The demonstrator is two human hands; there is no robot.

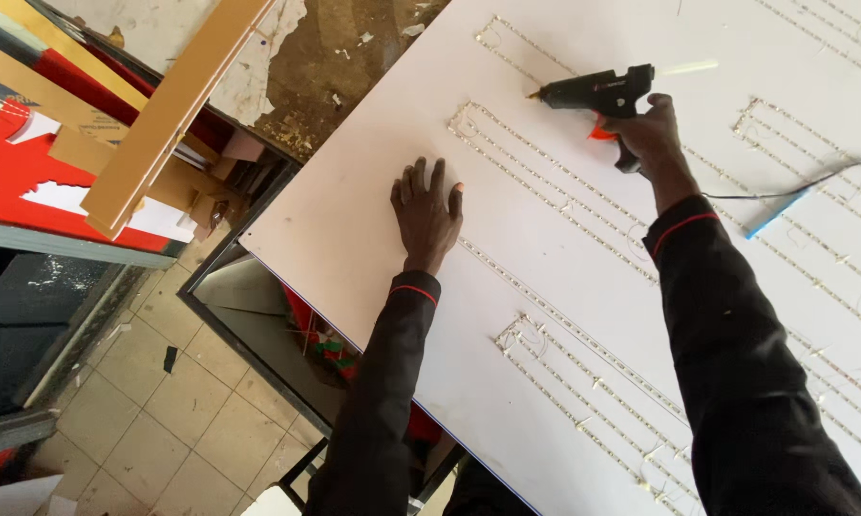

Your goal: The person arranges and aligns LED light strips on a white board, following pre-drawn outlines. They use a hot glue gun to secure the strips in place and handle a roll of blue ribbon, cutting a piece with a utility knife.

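Counter (354, 239): a big white board lying flat, filling most of the view; its left corner juts out over a dark metal frame and the tiled floor (163, 401) below.
Light strips (545, 182): thin rows of small lights laid in long parallel runs across the counter, slanting from the far left edge toward the near right; each run doubles back at its left end.
Red and brown boards (29, 162): stacked off the counter's left edge, with a pale wooden slat (163, 115) lying tilted across them.
Sleeves: both arms in dark sleeves with a thin red line at the cuff, reaching in from the near edge.
Left hand (425, 215): flat on the counter, palm down, fingers spread and pointing toward the far edge — its grip is fully open and holds nothing. It rests on bare board just left of the strip runs, near the counter's left edge.
Right hand (645, 134): its grip is closed round the handle of the glue gun, raised over the middle of the counter, toward the far edge.
Glue gun (597, 93): black with an orange trigger, nozzle pointing left at the doubled-back end of a strip run; a pale glue stick pokes out of its back — whether the nozzle touches the counter cannot be told.
Cable (784, 194): thin and dark, trailing toward the right edge.
Blue stick (779, 212): small, lying on the counter just beside the cable.
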